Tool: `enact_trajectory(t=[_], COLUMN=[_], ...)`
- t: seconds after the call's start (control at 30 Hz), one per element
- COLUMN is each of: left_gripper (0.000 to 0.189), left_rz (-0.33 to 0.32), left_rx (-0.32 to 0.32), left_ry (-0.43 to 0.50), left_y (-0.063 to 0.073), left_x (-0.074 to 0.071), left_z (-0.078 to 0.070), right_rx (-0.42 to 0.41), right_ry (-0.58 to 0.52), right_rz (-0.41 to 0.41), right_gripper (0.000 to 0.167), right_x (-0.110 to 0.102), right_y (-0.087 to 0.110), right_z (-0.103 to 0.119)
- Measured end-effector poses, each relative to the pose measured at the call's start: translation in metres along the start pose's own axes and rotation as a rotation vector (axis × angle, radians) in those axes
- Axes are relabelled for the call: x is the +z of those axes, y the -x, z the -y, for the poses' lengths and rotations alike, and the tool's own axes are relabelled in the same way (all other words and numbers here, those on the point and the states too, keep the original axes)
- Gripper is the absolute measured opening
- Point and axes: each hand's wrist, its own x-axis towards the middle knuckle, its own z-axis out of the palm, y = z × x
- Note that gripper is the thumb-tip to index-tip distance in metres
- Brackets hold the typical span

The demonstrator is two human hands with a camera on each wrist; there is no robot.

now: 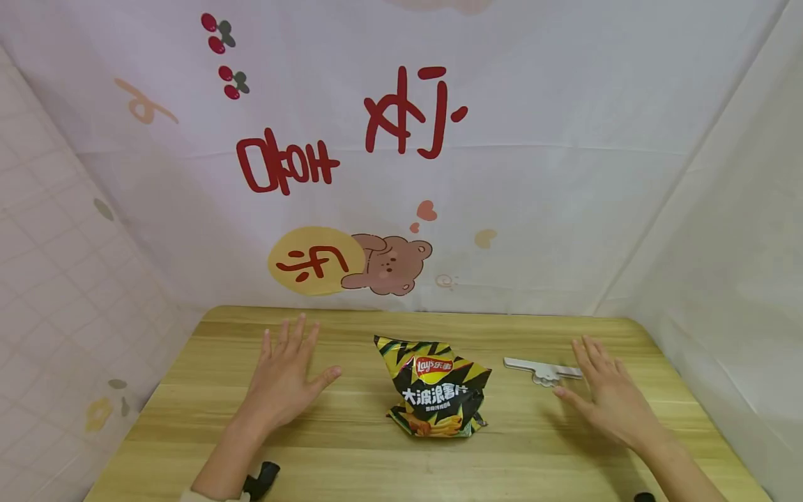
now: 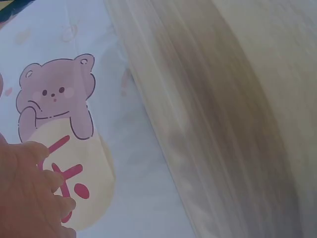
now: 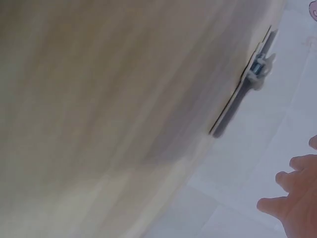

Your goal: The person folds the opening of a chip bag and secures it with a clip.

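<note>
A black and yellow Lay's chip bag (image 1: 436, 390) stands in the middle of the wooden table in the head view, its top slanting to a point at the left. To its right lies a white bag clip (image 1: 544, 371) with a scalloped grip, also visible as a clip (image 3: 246, 84) in the right wrist view. My left hand (image 1: 285, 380), fingers spread, is left of the bag and apart from it. My right hand (image 1: 608, 397) is beside the clip's right end, fingers extended; whether it touches the clip cannot be told. Neither hand holds anything.
The light wooden table (image 1: 339, 467) meets a white cloth backdrop (image 1: 533, 174) printed with red characters and a bear (image 1: 392, 265). Cloth walls also rise at the left and right. A black strap piece (image 1: 262, 480) shows by the left wrist.
</note>
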Motion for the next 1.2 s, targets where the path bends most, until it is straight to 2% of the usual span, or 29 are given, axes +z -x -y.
enact_trajectory(t=[0.3,0.5,0.87,1.2], left_gripper=[0.093,0.093,0.094,0.091], left_rz=[-0.034,-0.093,-0.161,-0.250], left_rx=[-0.007,-0.007,-0.020,0.034], left_ry=[0.040,0.063,0.096,0.165], left_y=[-0.004,-0.008,-0.011,-0.013], left_x=[-0.002,-0.005,-0.006,-0.003], left_z=[-0.010,-0.019,-0.035,-0.052], right_rx=[-0.009,-0.019,-0.022,-0.054], right_ry=[-0.005,-0.025,-0.068,-0.116], right_rz=[-0.033,-0.068,-0.093,-0.149], right_gripper=[0.097,0.098,0.098,0.094], right_x=[-0.004,-0.004,-0.002,0.004], right_y=[-0.002,-0.001,-0.008,-0.012], right_z=[0.014,0.022,0.039,0.053])
